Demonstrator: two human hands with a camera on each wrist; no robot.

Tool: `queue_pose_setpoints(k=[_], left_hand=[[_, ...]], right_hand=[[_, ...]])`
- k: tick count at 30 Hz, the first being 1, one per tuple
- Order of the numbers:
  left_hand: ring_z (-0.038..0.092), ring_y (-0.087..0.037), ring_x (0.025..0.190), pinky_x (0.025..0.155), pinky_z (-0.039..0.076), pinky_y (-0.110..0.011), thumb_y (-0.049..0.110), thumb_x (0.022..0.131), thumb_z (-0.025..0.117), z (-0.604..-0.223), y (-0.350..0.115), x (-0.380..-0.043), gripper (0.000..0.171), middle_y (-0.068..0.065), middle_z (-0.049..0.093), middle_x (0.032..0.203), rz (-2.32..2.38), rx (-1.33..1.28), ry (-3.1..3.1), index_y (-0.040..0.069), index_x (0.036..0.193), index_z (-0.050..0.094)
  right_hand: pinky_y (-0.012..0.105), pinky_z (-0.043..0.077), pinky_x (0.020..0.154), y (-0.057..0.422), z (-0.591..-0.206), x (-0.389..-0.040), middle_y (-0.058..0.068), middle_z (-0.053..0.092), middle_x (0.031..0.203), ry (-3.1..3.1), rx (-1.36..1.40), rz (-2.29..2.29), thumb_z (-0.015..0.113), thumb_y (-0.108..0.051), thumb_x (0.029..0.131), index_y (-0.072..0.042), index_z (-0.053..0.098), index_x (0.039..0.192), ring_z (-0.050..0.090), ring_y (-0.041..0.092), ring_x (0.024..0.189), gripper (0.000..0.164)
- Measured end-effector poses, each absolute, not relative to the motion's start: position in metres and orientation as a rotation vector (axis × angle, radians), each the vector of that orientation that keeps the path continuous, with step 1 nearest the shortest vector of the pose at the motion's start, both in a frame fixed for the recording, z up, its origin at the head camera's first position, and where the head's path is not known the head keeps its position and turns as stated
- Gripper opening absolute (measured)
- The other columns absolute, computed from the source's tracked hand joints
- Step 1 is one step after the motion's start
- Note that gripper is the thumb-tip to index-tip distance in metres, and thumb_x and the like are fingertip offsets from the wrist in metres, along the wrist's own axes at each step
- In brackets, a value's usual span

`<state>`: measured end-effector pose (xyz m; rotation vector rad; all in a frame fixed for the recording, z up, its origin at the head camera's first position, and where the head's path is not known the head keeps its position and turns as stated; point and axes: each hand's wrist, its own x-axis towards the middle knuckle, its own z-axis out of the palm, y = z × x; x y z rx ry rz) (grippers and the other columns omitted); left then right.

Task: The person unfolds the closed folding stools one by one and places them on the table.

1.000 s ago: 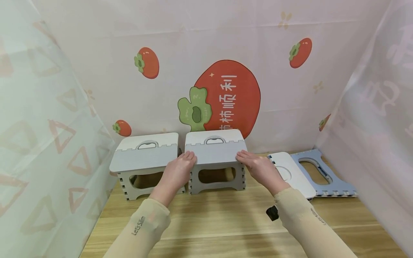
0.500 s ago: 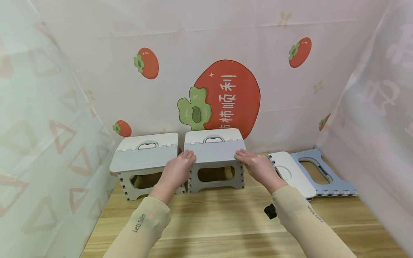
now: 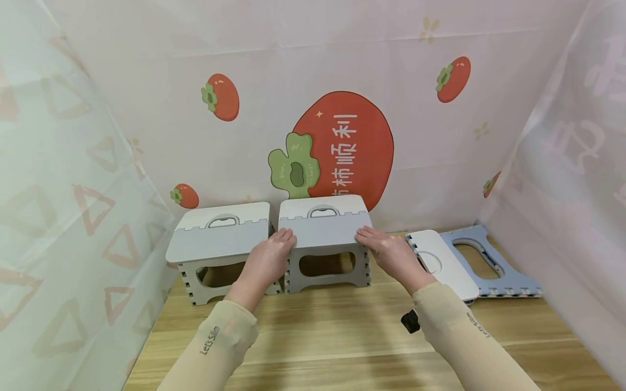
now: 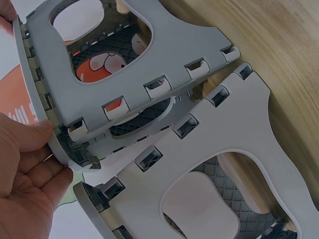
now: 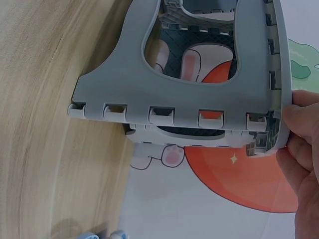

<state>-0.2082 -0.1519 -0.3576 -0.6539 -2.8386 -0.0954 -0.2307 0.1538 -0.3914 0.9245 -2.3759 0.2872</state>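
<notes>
A grey and white folding step stool [image 3: 323, 231] stands unfolded on the table near the back wall, its carry handle folded flat in the top. My left hand [image 3: 270, 255] holds the front left corner of that top, and my right hand [image 3: 391, 258] holds the front right corner. In the left wrist view the left thumb and fingers [image 4: 57, 185] close on the corner edge. The right wrist view has the right thumb and fingers [image 5: 294, 159] on the opposite corner. A second unfolded grey and white stool [image 3: 220, 239] stands close beside it, left of my left hand.
To the right, a folded white stool [image 3: 442, 266] and a folded blue stool [image 3: 489, 266] lie flat on the wooden table [image 3: 323, 347], side by side. Printed sheets with persimmons [image 3: 344, 152] hang behind and at both sides.
Between the first frame and half a second ago, the held stool shifts slightly back and left, with both hands on it. Since then it has hardly moved.
</notes>
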Motion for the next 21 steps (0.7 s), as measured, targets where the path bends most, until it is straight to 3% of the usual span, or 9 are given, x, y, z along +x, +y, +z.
queue_pose_setpoints(k=[4, 13, 21], left_hand=[[0.057, -0.035, 0.133, 0.104, 0.052, -0.048, -0.010, 0.088, 0.068, -0.3576, -0.1519, -0.2068, 0.043, -0.018, 0.062, 0.140, -0.106, -0.655, -2.832, 0.001, 0.129, 0.066], [0.058, -0.033, 0.132, 0.102, 0.054, -0.047, -0.010, 0.092, 0.062, -0.3604, -0.1523, -0.2047, 0.036, -0.016, 0.063, 0.139, -0.135, -0.656, -2.795, 0.002, 0.126, 0.067], [0.058, -0.031, 0.133, 0.102, 0.054, -0.047, -0.004, 0.097, 0.060, -0.3608, -0.1533, -0.2050, 0.028, -0.014, 0.064, 0.139, -0.156, -0.644, -2.792, 0.004, 0.123, 0.067]], right_hand=[[0.040, 0.062, 0.080, 0.1538, -0.3912, -0.2302, 0.010, 0.073, 0.125, -2.373, 0.929, 0.284, 0.074, 0.001, 0.089, -0.007, 0.075, 0.122, 0.070, 0.024, 0.115, 0.034], [0.043, 0.058, 0.093, 0.1563, -0.3866, -0.2248, 0.014, 0.068, 0.134, -2.447, 0.965, 0.338, 0.076, -0.002, 0.090, -0.004, 0.071, 0.129, 0.065, 0.028, 0.124, 0.040], [0.044, 0.059, 0.092, 0.1580, -0.3859, -0.2253, 0.016, 0.066, 0.136, -2.459, 0.997, 0.358, 0.077, -0.005, 0.090, -0.002, 0.068, 0.132, 0.064, 0.029, 0.126, 0.043]])
